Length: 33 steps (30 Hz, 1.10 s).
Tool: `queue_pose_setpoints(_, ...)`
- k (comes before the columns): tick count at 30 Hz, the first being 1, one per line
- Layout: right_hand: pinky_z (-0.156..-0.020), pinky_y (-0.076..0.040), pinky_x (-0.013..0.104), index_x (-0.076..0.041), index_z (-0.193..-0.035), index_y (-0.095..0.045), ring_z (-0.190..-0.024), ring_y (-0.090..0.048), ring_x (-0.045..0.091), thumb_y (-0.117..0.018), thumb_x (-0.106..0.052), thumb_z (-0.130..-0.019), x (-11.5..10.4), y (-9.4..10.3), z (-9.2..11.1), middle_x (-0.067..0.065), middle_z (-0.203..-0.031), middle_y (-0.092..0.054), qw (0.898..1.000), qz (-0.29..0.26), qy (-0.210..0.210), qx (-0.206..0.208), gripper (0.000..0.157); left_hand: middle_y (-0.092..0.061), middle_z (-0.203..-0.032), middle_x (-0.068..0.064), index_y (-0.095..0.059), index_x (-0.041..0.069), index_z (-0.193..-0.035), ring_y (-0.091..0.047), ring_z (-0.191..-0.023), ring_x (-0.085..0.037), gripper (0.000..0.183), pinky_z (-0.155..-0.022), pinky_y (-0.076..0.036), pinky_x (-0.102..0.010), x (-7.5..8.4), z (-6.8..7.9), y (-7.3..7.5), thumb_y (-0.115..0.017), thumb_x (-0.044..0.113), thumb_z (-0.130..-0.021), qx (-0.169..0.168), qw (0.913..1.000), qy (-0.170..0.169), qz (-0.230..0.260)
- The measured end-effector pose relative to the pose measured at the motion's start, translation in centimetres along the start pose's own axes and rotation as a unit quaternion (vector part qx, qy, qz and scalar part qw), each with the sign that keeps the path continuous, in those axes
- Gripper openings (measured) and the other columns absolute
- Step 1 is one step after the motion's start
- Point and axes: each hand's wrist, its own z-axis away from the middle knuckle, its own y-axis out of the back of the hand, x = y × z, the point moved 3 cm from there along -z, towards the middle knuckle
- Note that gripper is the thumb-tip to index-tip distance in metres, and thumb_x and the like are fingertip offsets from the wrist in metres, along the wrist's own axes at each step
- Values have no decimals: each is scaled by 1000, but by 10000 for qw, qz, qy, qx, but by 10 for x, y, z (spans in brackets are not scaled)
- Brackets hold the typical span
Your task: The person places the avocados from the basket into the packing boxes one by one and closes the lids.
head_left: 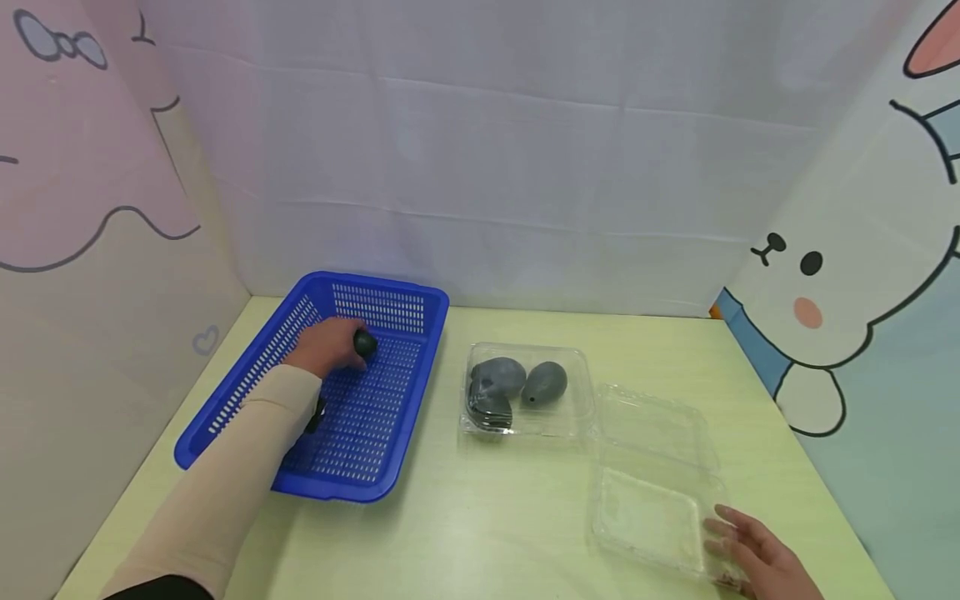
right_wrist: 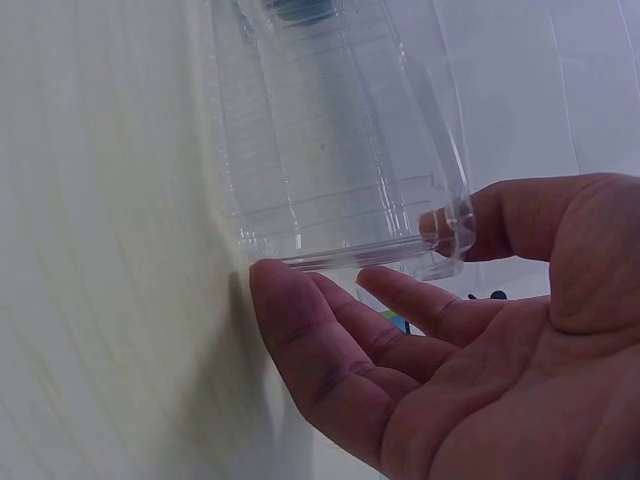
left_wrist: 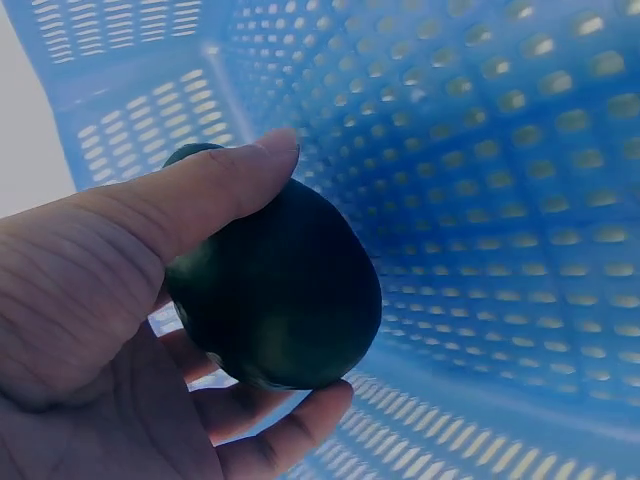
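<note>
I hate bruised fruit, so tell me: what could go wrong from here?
The dark fruit looks smooth and could slip from the left hand, dropping into the blue basket. The clear plastic shell seems thin, so it might bend or shift if the right hand pushes at its edge. The fruits in the clear box could jostle one another if it is knocked.

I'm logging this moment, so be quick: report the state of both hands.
Left hand: closed around a dark green, avocado-like fruit.
Right hand: holding the edge of the clear plastic container nearest it.
</note>
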Motion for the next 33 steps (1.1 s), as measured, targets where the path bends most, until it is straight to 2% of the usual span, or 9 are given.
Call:
queue_pose_setpoints(9,-86,-59,47,7,-157,-24,-112,-66,23,-55,-24,-107,1,1,1,29,-149,-49,10000,72,-18,-27,67,-66,-121,-23,-64,2,-131,-63,-108,-41,60,-90,-53,-58,34,18,36,-91,15,-79,723,9963,-385,-275)
queue_pose_setpoints(14,-85,-59,46,7,-157,-24,-112,-66,24,-56,-24,-107,1,1,0,29,-149,-49,9998,160,-70,-29,67,-63,-125,-25,-62,3,-135,-62,-109,-44,62,-89,-53,-60,50,30,54,-90,16,-81,897,9937,-523,-432)
queue_pose_setpoints(22,-85,-59,45,7,-157,-24,-114,-65,26,-53,-23,-108,0,1,0,30,-149,-49,9997,251,-56,-35,64,-60,-133,-24,-61,5,-139,-61,-111,-44,62,-88,-54,-60,73,46,69,-87,19,-84,1054,9899,-783,-529)
queue_pose_setpoints(33,-85,-59,46,6,-157,-24,-110,-66,20,-55,-22,-107,2,1,-1,27,-147,-52,10000,19,-27,-9,66,-59,-136,-19,-59,9,-143,-60,-115,-40,66,-89,-55,-56,121,75,83,-87,24,-85,1295,9803,-1312,-706)
